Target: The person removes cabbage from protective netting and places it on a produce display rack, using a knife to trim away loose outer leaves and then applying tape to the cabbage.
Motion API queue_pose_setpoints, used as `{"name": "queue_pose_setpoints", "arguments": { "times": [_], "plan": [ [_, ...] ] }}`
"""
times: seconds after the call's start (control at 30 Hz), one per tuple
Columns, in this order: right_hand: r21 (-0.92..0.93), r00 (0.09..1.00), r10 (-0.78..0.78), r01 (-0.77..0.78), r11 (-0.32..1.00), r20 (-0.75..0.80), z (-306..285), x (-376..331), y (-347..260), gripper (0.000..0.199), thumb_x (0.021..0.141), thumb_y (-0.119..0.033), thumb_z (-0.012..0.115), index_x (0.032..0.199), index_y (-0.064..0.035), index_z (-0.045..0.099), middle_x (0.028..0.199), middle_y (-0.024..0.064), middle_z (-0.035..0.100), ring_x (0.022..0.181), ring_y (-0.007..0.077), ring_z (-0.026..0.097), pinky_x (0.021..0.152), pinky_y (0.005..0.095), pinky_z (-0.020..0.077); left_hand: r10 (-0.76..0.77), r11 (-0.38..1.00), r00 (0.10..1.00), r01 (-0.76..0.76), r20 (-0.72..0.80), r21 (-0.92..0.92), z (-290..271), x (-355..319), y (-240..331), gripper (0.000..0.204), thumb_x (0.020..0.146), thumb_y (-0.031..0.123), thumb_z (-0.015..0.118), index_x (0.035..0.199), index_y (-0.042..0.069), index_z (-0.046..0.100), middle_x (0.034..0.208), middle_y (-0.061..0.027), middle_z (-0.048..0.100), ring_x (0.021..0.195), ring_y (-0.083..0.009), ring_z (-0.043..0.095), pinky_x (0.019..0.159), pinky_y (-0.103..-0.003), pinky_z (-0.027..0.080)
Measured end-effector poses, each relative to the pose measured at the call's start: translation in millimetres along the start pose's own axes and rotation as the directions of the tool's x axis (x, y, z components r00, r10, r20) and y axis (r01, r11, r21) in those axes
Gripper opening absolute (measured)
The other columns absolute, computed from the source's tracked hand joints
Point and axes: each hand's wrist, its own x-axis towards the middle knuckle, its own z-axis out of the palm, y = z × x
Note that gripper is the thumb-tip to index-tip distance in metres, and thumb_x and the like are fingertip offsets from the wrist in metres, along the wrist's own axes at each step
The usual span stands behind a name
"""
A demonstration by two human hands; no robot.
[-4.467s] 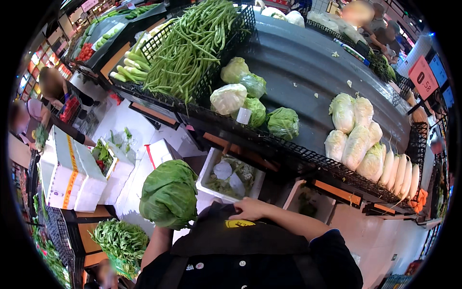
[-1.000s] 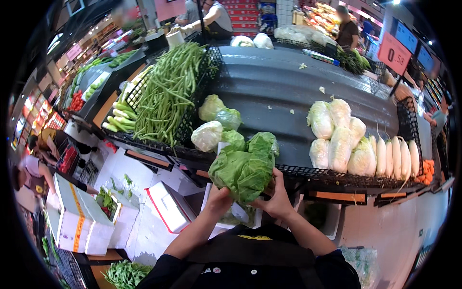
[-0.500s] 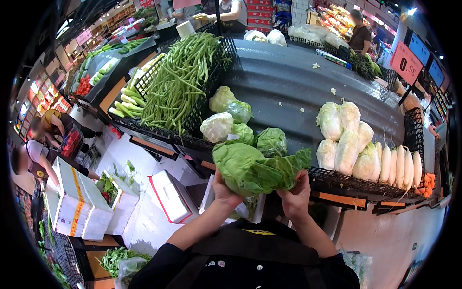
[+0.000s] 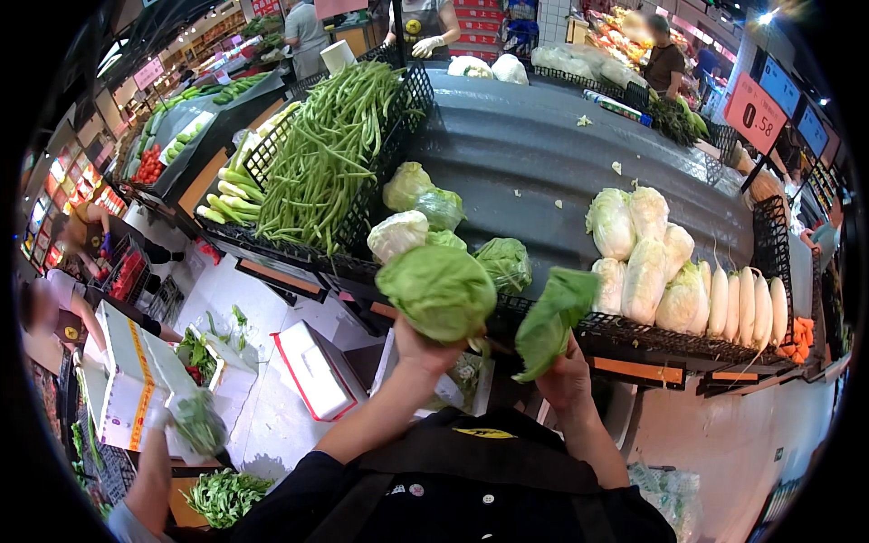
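Left hand (image 4: 425, 348) gripping round green cabbage (image 4: 437, 291) from below, fingers wrapped on its underside, at centre of frame
Right hand (image 4: 565, 373) clamping loose cabbage leaf (image 4: 554, 319), leaf standing just right of head, apart from it
Both being held in front of black display rack (image 4: 634, 333) edge
Wrapped cabbages (image 4: 425, 217) lying on grey shelf just above
Napa cabbages (image 4: 643, 253) and white radishes (image 4: 747, 306) lying at right
Green beans (image 4: 330, 154) piling at upper left
White foam box (image 4: 312, 366) sitting on floor, lower left
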Motion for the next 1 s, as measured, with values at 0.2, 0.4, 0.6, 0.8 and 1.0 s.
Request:
{"name": "queue_pose_setpoints", "arguments": {
  "times": [0.2, 0.4, 0.6, 0.8, 1.0],
  "plan": [
    [-0.584, 0.916, -0.203, -0.041, 0.811, -0.346, -22.7, 16.2, 6.0, 0.065, 0.078, 0.009, 0.061, 0.138, -0.0072, 0.041, 0.134, 0.0096, 0.048, 0.118, 0.0225, 0.051, 0.101, 0.0332, 0.041, -0.08, 0.972, 0.952, 0.009, 0.296, 0.234, 4.9, -3.6, 39.4, 0.058, 0.093, 0.046, 0.043, 0.134, 0.005, 0.044, 0.134, -0.0172, 0.049, 0.121, -0.0348, 0.051, 0.097, -0.054, 0.045],
    [-0.174, 0.937, 0.189, -0.246, 0.953, -0.292, -20.2, 27.3, 27.8, 0.046, 0.098, -0.04, 0.046, 0.122, -0.0018, 0.056, 0.119, 0.0098, 0.061, 0.11, 0.0219, 0.056, 0.094, 0.0356, 0.0429, -0.408, 0.751, 0.907, 0.398, -0.103, 0.528, -15.9, -9.7, 12.4, 0.057, 0.095, 0.046, 0.047, 0.132, 0.002, 0.047, 0.126, -0.015, 0.057, 0.114, -0.028, 0.057, 0.096, -0.041, 0.047],
    [-0.381, 0.872, 0.065, -0.278, 0.882, -0.485, -21.0, 7.9, 53.7, 0.038, 0.092, -0.034, 0.06, 0.112, -0.002, 0.062, 0.106, 0.0062, 0.064, 0.098, 0.0187, 0.058, 0.088, 0.0301, 0.0428, -0.037, 0.717, 0.999, 0.008, 0.026, 0.697, -54.6, -58.0, 16.8, 0.073, 0.086, 0.045, 0.063, 0.141, 0.007, 0.033, 0.134, -0.0128, 0.048, 0.123, -0.0272, 0.049, 0.101, -0.042, 0.042],
    [-0.997, 0.947, -0.313, -0.075, -0.007, -0.069, -3.8, 2.5, 66.8, 0.056, 0.079, -0.044, 0.072, 0.112, 0.0005, 0.062, 0.11, 0.0216, 0.058, 0.107, 0.0352, 0.055, 0.093, 0.0384, 0.0424, -0.127, 0.686, 0.989, 0.141, -0.072, 0.714, -85.8, -61.2, 34.4, 0.063, 0.082, 0.025, 0.068, 0.135, 0.006, 0.04, 0.13, -0.0114, 0.05, 0.119, -0.0238, 0.051, 0.1, -0.037, 0.041],
    [-0.997, 0.973, -0.228, 0.024, -0.068, 0.039, 14.9, 0.1, 60.6, 0.035, 0.085, -0.031, 0.069, 0.102, -0.0004, 0.064, 0.106, 0.02, 0.059, 0.095, 0.0368, 0.06, 0.081, 0.038, 0.0476, -0.292, 0.666, 0.943, 0.319, -0.158, 0.674, -105.1, -55.8, 38.4, 0.081, 0.064, 0.022, 0.064, 0.137, -0.001, 0.037, 0.132, -0.0183, 0.049, 0.121, -0.0282, 0.05, 0.103, -0.04, 0.039]
  ]
}}
